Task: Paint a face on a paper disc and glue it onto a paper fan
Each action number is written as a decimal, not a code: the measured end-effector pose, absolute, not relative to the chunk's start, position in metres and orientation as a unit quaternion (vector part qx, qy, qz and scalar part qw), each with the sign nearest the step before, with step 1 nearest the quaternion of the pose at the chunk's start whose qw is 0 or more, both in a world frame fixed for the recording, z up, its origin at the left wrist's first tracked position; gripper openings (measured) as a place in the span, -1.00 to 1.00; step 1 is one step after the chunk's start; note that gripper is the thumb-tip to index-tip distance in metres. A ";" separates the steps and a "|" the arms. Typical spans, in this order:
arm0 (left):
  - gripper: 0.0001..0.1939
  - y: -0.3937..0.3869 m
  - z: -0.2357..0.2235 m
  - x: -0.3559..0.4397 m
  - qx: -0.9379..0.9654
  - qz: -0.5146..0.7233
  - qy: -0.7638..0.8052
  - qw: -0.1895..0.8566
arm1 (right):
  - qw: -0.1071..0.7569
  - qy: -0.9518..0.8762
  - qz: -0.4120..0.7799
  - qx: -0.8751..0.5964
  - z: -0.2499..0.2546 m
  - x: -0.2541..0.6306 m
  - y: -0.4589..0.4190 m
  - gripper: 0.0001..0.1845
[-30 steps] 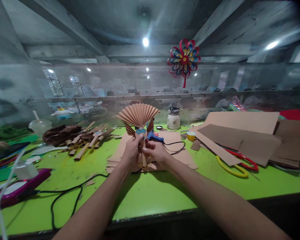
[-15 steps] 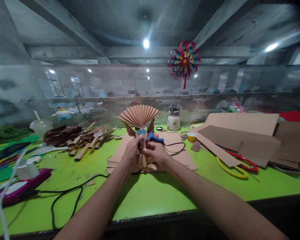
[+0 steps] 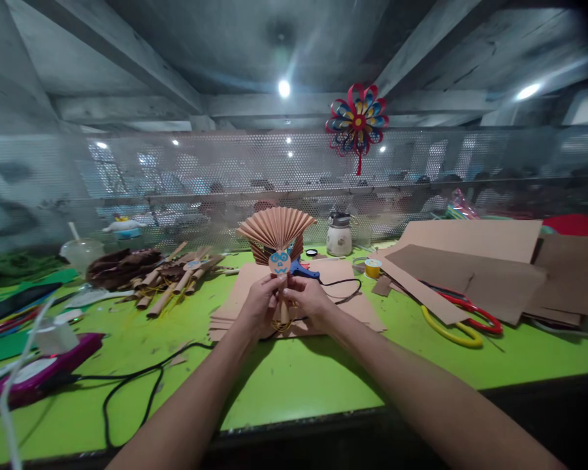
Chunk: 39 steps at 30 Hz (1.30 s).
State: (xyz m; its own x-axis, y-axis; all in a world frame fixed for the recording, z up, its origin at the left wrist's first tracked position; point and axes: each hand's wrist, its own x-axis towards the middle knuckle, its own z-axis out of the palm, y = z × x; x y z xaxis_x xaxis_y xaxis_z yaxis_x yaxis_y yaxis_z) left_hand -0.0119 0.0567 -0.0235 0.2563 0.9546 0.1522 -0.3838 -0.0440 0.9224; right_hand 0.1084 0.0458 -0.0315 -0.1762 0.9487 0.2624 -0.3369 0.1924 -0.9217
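Observation:
Between my two hands a pleated brown paper figure (image 3: 277, 226) stands upright, with a fan of folds on top and smaller pleats at its sides. Its round face (image 3: 279, 263) is drawn in blue, and below it runs a rolled paper tube with yellow thread. My left hand (image 3: 262, 301) pinches the tube just under the face. From the other side my right hand (image 3: 308, 297) grips the same tube. Beneath them lies a stack of brown paper sheets (image 3: 235, 294). A blue glue gun (image 3: 304, 270) rests behind the right hand, partly covered by the figure.
Left on the green table (image 3: 304, 382) lie rolled paper pieces (image 3: 176, 281) and a purple power strip (image 3: 44, 369) with black cables. Scissors (image 3: 453, 326) and large paper sheets (image 3: 475, 274) lie right. A yellow spool (image 3: 372, 268) and a white bottle (image 3: 340, 235) stand behind.
My left thumb has slid down off the round face, so its blue drawing now shows fully. The figure has turned slightly, and both hands still hold it.

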 end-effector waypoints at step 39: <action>-0.70 0.044 -0.025 -0.001 0.625 0.464 0.351 0.521 | 0.728 -0.392 0.518 -0.220 0.027 0.184 0.061 -0.72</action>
